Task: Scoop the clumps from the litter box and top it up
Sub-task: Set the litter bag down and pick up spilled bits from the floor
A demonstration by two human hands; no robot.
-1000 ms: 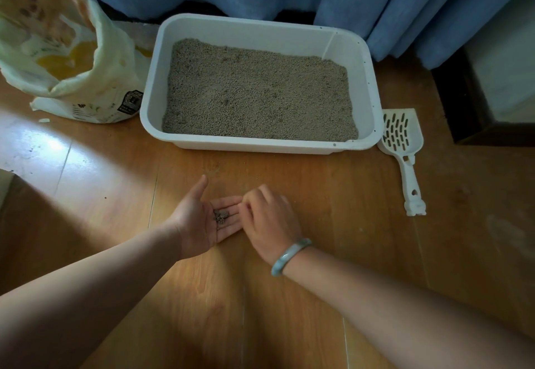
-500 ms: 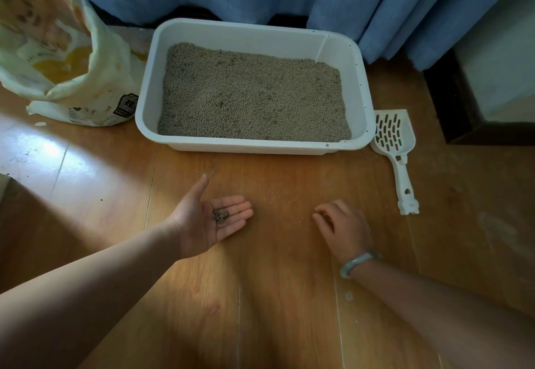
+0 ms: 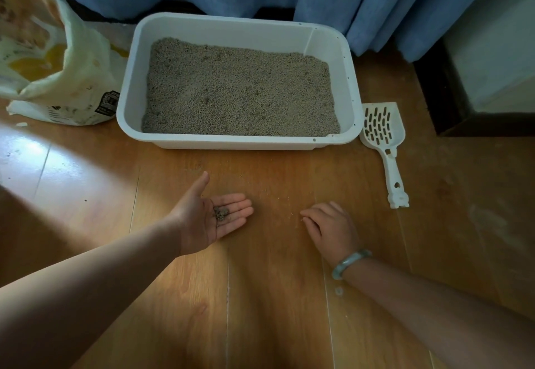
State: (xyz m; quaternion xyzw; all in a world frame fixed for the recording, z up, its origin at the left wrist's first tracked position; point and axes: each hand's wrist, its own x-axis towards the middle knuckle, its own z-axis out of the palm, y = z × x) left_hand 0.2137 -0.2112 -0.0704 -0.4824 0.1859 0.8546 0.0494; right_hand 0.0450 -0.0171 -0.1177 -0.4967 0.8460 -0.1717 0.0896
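A white litter box (image 3: 131, 85) filled with grey-beige litter (image 3: 237, 90) stands on the wooden floor by the blue curtain. Right of it lies a white slotted scoop (image 3: 383, 140), untouched. My left hand (image 3: 208, 218) lies palm up in front of the box, fingers straight, with a small heap of dark litter crumbs (image 3: 221, 213) on the palm. My right hand (image 3: 330, 229) is palm down on the floor to its right, wearing a pale green bangle. Its fingers are curled and its fingertips pinch at a stray grain on the boards.
An open white and orange litter bag (image 3: 58, 58) slumps at the left of the box. A dark plinth and pale wall (image 3: 474, 119) fill the right back corner. A few stray grains (image 3: 292, 197) dot the floor between my hands.
My right hand left my left palm and moved right, down to the floor. My left hand has stayed palm up with the crumbs on it.
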